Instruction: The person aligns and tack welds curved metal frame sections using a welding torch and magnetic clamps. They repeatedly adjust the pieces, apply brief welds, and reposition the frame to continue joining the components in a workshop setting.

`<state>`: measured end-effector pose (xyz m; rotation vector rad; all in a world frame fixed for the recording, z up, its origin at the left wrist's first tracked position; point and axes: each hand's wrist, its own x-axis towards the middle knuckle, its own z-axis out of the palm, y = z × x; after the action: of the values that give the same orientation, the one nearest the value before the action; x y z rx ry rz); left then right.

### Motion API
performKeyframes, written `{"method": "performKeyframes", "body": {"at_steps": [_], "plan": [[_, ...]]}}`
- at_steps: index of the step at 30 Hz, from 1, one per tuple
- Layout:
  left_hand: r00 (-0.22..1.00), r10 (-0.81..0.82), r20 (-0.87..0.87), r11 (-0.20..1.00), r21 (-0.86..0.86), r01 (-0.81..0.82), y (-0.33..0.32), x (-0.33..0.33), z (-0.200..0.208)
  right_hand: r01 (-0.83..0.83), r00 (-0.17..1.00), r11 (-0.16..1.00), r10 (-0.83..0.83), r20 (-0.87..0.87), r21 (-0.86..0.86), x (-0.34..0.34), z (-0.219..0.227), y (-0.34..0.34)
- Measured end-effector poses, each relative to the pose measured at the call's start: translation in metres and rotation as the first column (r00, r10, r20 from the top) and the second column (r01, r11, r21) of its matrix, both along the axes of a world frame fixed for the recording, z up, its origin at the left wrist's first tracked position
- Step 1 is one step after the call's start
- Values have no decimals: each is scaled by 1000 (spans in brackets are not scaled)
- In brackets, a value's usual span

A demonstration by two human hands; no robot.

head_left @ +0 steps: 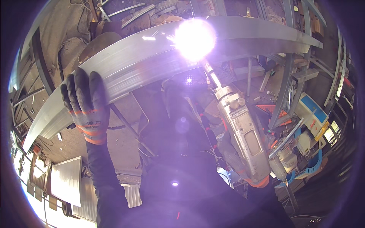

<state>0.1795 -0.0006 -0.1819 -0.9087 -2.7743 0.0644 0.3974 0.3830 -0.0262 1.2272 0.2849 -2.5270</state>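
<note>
A long silvery metal beam point(140, 57) crosses in front of me, bent into an arc by the lens. My left hand point(86, 102), in a grey and black glove with orange bands, lies on its left part with the fingers stretched out. In my right hand point(232, 154), also gloved and partly hidden, is a metal-bodied handheld welding gun point(243, 125). The gun's thin nozzle point(213, 76) points up and left to the beam. At its tip a glaring white-violet flash point(195, 40) hides the contact point, and sparks fly leftward.
Metal bars and offcuts point(131, 13) lie beyond the beam. Upright steel profiles point(285, 87) stand to the right, near a blue and white box point(313, 108) and an orange-red triangular piece point(274, 112). Light metal sheets point(67, 178) are at the lower left.
</note>
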Motion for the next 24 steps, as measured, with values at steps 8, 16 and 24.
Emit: {"method": "performKeyframes", "body": {"at_steps": [8,16,24], "plan": [[1000,18,-7,997,-73,-19,-1,-1,0,-8,1000,1000,8,-2,-13,2,-2,-1],[999,4,-49,999,48,-2,9,-2,1,-20,1000,1000,20,-8,-19,5,-2,-2],[998,57,-14,998,0,-57,7,-3,0,-24,1000,1000,23,-13,-16,7,-1,-2]]}}
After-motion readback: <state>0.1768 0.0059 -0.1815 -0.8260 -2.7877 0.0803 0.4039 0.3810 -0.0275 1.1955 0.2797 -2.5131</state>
